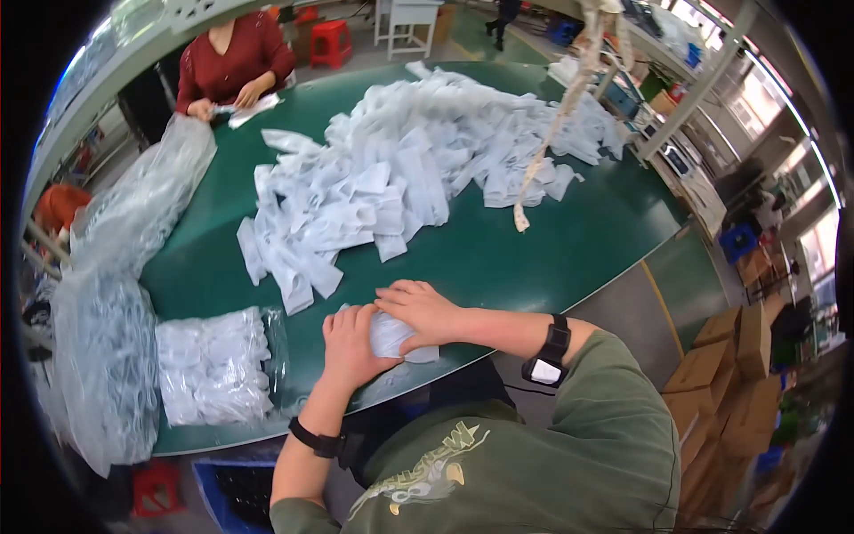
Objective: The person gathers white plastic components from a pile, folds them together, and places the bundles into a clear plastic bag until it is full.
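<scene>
At the near edge of the green table (534, 267), a small stack of pale white cloth pieces (388, 335) lies between my two hands. My left hand (350, 343) is wrapped round its left side. My right hand (422, 313) covers the far and right side, fingers curved over the top. Beyond them spreads a large loose heap of the same pale, flat pieces (418, 178); their exact kind is hard to tell. Left of my hands sits a clear plastic bag (213, 367) packed with rows of white pieces.
A big clear plastic sack (107, 356) of pale pieces hangs along the left edge. Across the table, a person in a red top (233, 67) handles a white piece. A cloth strip (543, 151) dangles over the heap. Cardboard boxes (725, 383) stand right; a blue crate (213, 498) sits below.
</scene>
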The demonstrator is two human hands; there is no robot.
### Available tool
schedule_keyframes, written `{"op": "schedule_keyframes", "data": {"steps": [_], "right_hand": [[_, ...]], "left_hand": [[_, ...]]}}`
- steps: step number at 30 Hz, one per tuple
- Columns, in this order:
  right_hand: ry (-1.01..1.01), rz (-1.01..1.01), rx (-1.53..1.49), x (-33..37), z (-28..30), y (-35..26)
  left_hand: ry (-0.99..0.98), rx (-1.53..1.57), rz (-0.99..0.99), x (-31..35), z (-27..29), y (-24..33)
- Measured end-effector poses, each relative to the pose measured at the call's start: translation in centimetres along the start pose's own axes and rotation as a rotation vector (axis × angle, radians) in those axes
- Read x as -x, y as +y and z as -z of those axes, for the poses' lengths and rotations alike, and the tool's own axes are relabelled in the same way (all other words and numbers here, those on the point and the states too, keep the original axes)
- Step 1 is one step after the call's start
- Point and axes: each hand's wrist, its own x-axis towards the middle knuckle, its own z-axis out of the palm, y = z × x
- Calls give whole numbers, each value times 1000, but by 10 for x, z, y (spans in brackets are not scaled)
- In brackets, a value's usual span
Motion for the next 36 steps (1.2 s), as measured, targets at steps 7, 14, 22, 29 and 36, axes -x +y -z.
{"op": "schedule_keyframes", "data": {"steps": [7, 14, 22, 29, 36], "right_hand": [[56, -467, -563, 15, 5, -41], [69, -471, -387, -12, -19, 1], [-17, -105, 185, -21, -24, 3], [-132, -161, 152, -21, -10, -5], [-195, -166, -254, -37, -2, -4]], "left_hand": [[90, -134, 532, -1, 3, 15], [16, 157, 641, 13, -7, 32], [202, 1419, 736, 44, -33, 51], [25, 1131, 745, 58, -6, 31], [413, 160, 423, 72, 52, 36]]}}
